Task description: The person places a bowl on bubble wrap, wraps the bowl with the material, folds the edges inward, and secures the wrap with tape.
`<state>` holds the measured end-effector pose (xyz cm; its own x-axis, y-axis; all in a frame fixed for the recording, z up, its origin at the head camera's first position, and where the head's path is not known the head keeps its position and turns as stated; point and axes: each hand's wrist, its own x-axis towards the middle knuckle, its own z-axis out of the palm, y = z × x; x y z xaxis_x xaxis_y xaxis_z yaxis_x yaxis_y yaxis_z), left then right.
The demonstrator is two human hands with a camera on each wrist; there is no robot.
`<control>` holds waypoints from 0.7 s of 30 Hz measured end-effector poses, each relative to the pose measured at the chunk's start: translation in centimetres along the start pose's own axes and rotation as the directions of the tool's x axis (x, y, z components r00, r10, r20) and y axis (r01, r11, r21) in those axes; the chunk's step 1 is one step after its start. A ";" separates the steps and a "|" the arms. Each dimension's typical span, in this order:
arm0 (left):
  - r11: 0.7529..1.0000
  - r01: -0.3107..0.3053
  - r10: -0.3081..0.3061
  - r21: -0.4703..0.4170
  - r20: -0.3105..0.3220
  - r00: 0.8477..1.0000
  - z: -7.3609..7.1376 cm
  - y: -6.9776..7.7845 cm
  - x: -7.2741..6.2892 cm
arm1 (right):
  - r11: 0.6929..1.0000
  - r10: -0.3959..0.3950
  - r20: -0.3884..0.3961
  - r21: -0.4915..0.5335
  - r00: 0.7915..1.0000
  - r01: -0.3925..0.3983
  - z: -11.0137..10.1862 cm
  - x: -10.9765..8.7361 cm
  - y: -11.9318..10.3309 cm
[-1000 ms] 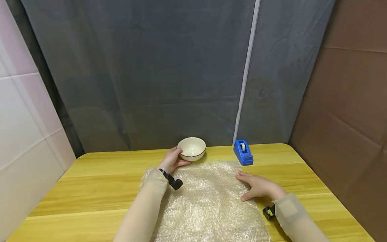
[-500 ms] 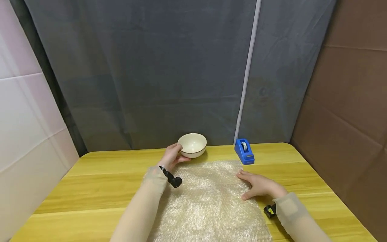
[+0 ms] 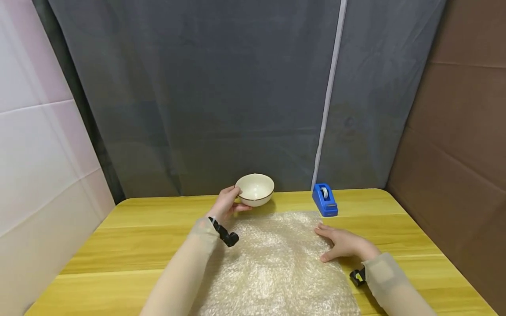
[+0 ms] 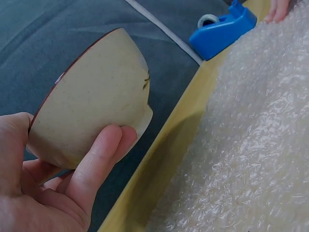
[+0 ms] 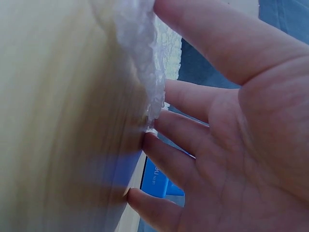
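Note:
A cream bowl [image 3: 256, 188] with a thin dark rim is held up near the table's back edge by my left hand [image 3: 227, 204]. In the left wrist view the thumb is at the rim and the fingers reach under the bowl [image 4: 96, 92], whose outer side faces the camera. My right hand [image 3: 345, 244] rests its fingertips on the right edge of a sheet of bubble wrap [image 3: 269, 263]. Its fingers are spread and fairly straight, touching the edge of the wrap and the tabletop in the right wrist view, where the palm [image 5: 256, 140] shows.
A blue tape dispenser [image 3: 325, 201] with a roll of tape stands at the back right, just beyond the bubble wrap. The wooden table [image 3: 130, 245] ends at a dark grey curtain [image 3: 237, 96]. A brown panel [image 3: 458, 145] rises on the right and a pale one [image 3: 43, 131] on the left.
My left hand has raised the bowl slightly from near the tabletop. The right hand stays at the edge of the bubble wrap. The whole head view has shifted a little.

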<state>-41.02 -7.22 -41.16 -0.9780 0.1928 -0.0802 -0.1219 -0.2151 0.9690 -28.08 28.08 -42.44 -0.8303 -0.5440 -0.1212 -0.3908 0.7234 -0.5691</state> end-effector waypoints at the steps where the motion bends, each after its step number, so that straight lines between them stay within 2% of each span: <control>1: 1.000 0.004 -0.004 0.005 0.002 1.000 0.0 0.1 -0.1 | 1.000 -0.005 0.000 -0.003 1.000 0.005 0.0 0.0 0.1; 6: 0.999 0.007 -0.008 0.043 0.036 0.999 0.0 0.6 -0.9 | 1.000 -0.018 0.005 -0.007 1.000 0.018 0.0 0.0 0.2; 12: 0.998 -0.021 0.016 0.064 0.088 0.996 -0.1 1.1 -2.0 | 1.000 -0.009 0.000 0.015 1.000 0.009 0.0 0.0 0.2; 21: 0.996 -0.004 -0.005 0.088 0.103 0.995 0.3 1.3 -3.7 | 1.000 -0.014 -0.003 0.003 1.000 0.014 -0.3 0.0 0.6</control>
<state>-37.54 -7.93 -39.57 -0.9547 0.2916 -0.0602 -0.1022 -0.1311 0.9861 -28.46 28.59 -42.51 -0.8262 -0.5524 -0.1111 -0.4010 0.7149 -0.5729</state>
